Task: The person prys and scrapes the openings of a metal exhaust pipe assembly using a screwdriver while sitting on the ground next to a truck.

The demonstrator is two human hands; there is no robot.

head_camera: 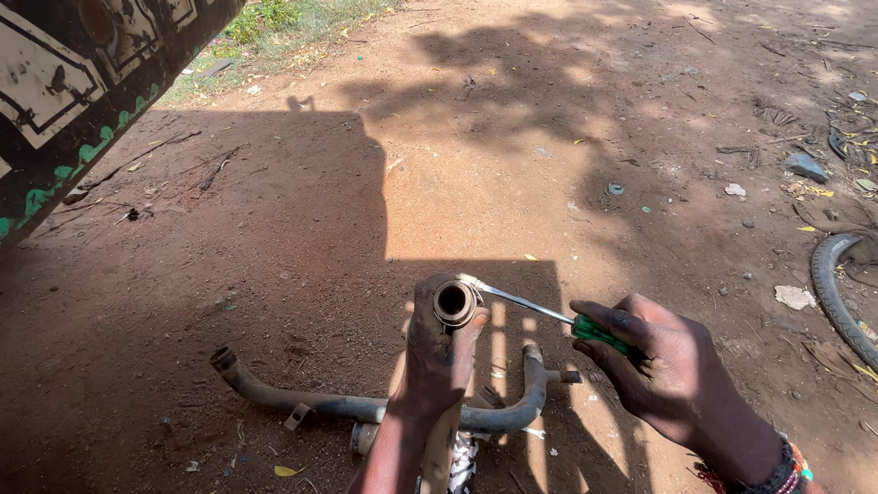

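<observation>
Bare reddish dirt ground lies all around, sunlit far ahead of the hands and shaded just beyond them. Grass grows far ahead to the left. A painted black, white and green vehicle panel hangs far left. 1 worn tyre lies to the right, with scattered litter beyond.

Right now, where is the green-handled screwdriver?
In the head view the green-handled screwdriver is right of centre, held in the right hand, its tip at the hose clamp on the pipe end that the left hand holds up.
</observation>
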